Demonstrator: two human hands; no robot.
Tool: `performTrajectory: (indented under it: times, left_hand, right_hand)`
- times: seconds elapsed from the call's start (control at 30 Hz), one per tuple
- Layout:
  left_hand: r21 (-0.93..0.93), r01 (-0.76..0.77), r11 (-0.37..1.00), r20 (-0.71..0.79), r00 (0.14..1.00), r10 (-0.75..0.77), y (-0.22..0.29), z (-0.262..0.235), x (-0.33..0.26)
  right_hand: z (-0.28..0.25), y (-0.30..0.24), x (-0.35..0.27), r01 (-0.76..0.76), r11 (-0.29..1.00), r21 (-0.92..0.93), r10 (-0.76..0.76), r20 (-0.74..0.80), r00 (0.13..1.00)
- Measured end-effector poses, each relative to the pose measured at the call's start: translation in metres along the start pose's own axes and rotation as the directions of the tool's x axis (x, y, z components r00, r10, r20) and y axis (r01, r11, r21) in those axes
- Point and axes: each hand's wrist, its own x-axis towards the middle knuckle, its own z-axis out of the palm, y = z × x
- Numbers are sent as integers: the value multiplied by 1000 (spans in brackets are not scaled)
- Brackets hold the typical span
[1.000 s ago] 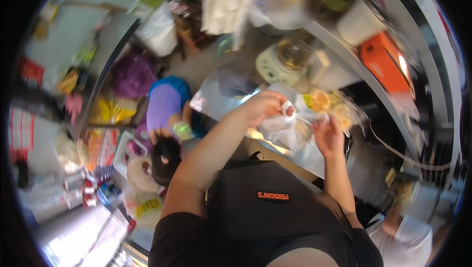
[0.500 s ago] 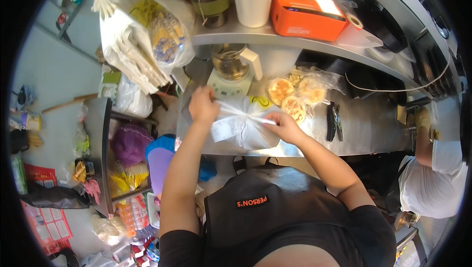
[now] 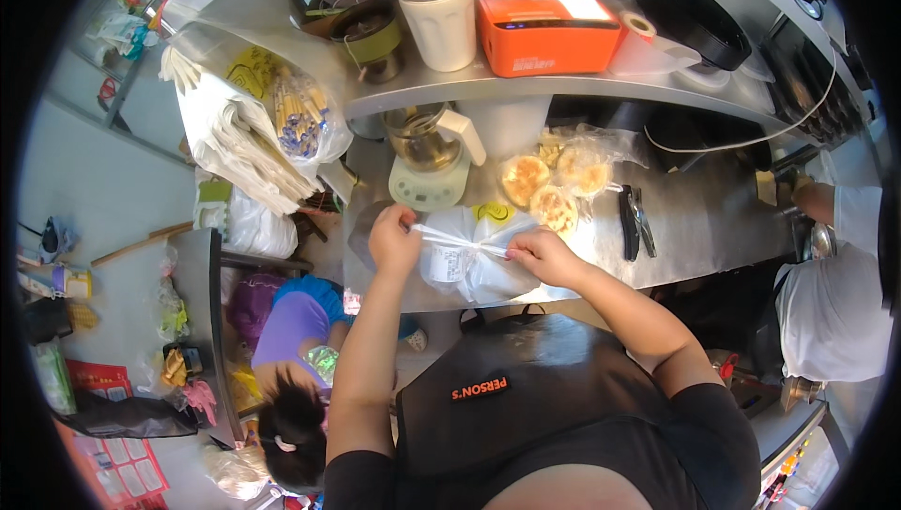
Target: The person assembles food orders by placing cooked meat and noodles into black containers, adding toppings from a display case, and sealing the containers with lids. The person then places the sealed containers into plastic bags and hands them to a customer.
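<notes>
A filled white plastic bag sits on the steel counter in front of me, its neck gathered and its handles drawn out sideways. My left hand is closed on the handle at the left and pulls it taut. At the right side of the knot, my right hand pinches the other handle. A printed white slip shows on the bag's front. Several round browned flatbreads, some in clear plastic, lie just beyond the bag.
A glass kettle stands on a pale green base behind the bag. Tongs lie to the right beside a black tool. Overhead, a shelf holds a white cup and an orange box. One person is low at left, another at right.
My view has shifted, and the bag with both hands sits lower in it. Both hands keep their grip on the handles. The person at left has come further into view.
</notes>
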Motion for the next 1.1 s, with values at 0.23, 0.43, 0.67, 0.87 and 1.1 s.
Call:
performTrajectory:
  times: [0.23, 0.43, 0.67, 0.87, 1.1]
  left_hand:
    - [-43, 38, 998, 17, 999, -37, -31, 6, -3]
    - [-443, 282, 851, 269, 947, -174, -55, 13, -14]
    - [-148, -407, 901, 250, 866, 432, 31, -45, -18]
    - [-118, 0, 993, 566, 822, 67, -22, -29, -21]
    - [-392, 667, 634, 683, 672, -285, -106, -14, -68]
  right_hand:
    - [-18, 35, -9, 233, 968, 92, -243, 112, 964]
    - [3, 64, -28, 110, 988, 106, -74, -297, 952]
    - [50, 72, -26, -112, 880, 462, 383, -550, 742]
    - [71, 84, -27, -179, 835, 520, 483, -539, 690]
    - [61, 73, -24, -315, 533, 786, 682, -178, 709]
